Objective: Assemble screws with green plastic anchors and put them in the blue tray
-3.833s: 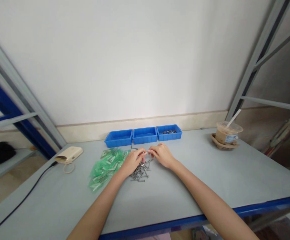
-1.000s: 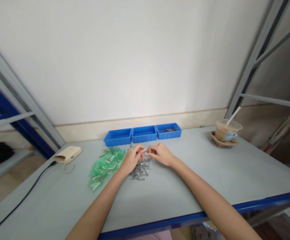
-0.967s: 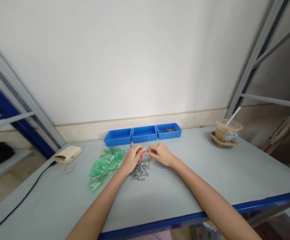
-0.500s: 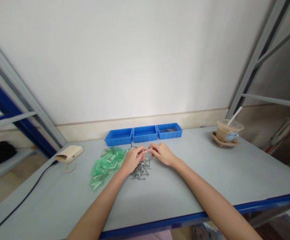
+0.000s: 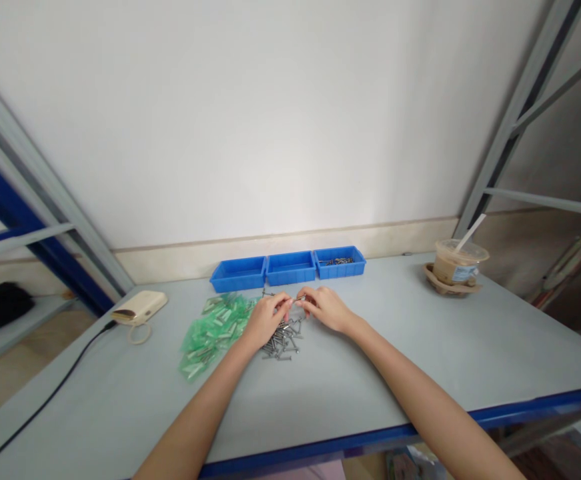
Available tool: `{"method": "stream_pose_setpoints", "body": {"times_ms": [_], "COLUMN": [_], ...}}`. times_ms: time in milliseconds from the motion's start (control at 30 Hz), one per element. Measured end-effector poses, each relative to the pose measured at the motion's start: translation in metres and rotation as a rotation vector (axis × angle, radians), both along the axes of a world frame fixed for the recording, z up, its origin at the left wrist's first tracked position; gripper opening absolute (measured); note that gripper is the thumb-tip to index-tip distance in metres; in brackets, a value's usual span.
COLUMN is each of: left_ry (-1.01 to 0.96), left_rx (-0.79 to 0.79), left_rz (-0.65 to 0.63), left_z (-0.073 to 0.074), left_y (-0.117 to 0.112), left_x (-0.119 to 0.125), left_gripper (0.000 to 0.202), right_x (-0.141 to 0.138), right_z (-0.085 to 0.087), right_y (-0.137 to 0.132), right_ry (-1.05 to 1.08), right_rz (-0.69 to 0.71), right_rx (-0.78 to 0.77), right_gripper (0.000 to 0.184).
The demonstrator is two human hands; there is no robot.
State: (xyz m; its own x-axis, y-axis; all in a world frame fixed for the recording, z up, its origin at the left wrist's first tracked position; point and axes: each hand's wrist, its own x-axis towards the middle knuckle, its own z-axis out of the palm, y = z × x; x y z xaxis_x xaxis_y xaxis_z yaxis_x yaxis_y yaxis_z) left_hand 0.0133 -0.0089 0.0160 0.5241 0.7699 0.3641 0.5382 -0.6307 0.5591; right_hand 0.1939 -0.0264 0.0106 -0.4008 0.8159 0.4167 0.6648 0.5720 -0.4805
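Observation:
My left hand [image 5: 268, 319] and my right hand [image 5: 327, 309] meet above the middle of the table, fingertips pinched close together. Between them runs a thin metal screw [image 5: 297, 299], gripped from both ends; its finer detail is too small to make out. Under and beside my left hand lies a loose pile of grey screws [image 5: 281, 343], partly hidden by the fingers. A green plastic bag [image 5: 215, 337] with pale pieces showing through it lies left of my left hand.
Behind the hands stand a left blue bin [image 5: 239, 274], a middle blue bin [image 5: 291, 268] and a right blue bin [image 5: 341, 263] holding small metal parts. A cup with a straw [image 5: 457, 261] stands at the right, a cream-coloured device [image 5: 141, 307] with a black cable at the left.
Both hands stay almost in place, with only slight finger movement. The screw between the fingertips now shows darker and more plainly.

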Motion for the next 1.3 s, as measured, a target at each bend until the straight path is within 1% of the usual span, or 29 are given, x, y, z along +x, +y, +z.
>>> {"method": "stream_pose_setpoints", "body": {"times_ms": [100,167,300,400,533,633,700,833,967,1033,1200,1300], "left_ry": [-0.010,-0.016,-0.031,-0.024,0.001,0.011,0.011,0.013,0.033,0.041,0.042,0.066], "left_rx": [0.005,-0.014,-0.060,-0.050,-0.007,0.011,0.010,0.017,0.029,0.030,0.042,0.076], "left_rz": [0.006,-0.002,-0.001,0.003,-0.006,0.010,0.008,-0.015,-0.018,-0.015,-0.004,-0.019], "left_z": [0.0008,0.0009,-0.0003,-0.0007,0.0006,0.0016,0.0015,0.0004,0.0003,0.0006,0.0013,0.0020], "left_y": [0.0002,0.0005,0.0015,0.0020,0.0014,0.0012,0.0016,0.0023,0.0011,0.0002,-0.0010,-0.0011], "left_x": [-0.0007,-0.0007,-0.0007,-0.0015,-0.0026,-0.0027,-0.0027,-0.0029,-0.0022,-0.0015,-0.0009,-0.0015], "left_gripper": [0.036,0.037,0.029,0.026,0.035,0.043,0.044,0.041,0.041,0.041,0.025,0.029], "right_x": [0.0006,0.0006,-0.0001,-0.0004,-0.0011,-0.0025,-0.0036,-0.0046,-0.0047,-0.0049,-0.0052,-0.0048], "right_z": [0.0018,0.0037,0.0059,0.0045,0.0013,0.0011,0.0025,0.0058,0.0068,0.0066,0.0064,0.0066], "right_y": [-0.0011,-0.0021,-0.0031,-0.0023,-0.0011,-0.0016,-0.0026,-0.0046,-0.0054,-0.0052,-0.0044,-0.0045], "right_ry": [-0.001,-0.012,-0.033,-0.023,0.017,0.018,0.016,0.017,0.024,0.018,0.040,0.057], "right_rz": [0.019,0.025,0.007,-0.018,-0.013,-0.003,-0.004,-0.019,-0.035,-0.047,-0.058,-0.067], "right_rx": [-0.004,-0.007,0.001,0.013,0.014,0.027,0.043,0.049,0.036,0.032,-0.004,-0.013], "right_gripper": [0.026,0.029,0.039,0.038,0.029,0.028,0.030,0.033,0.030,0.032,0.043,0.042]}}
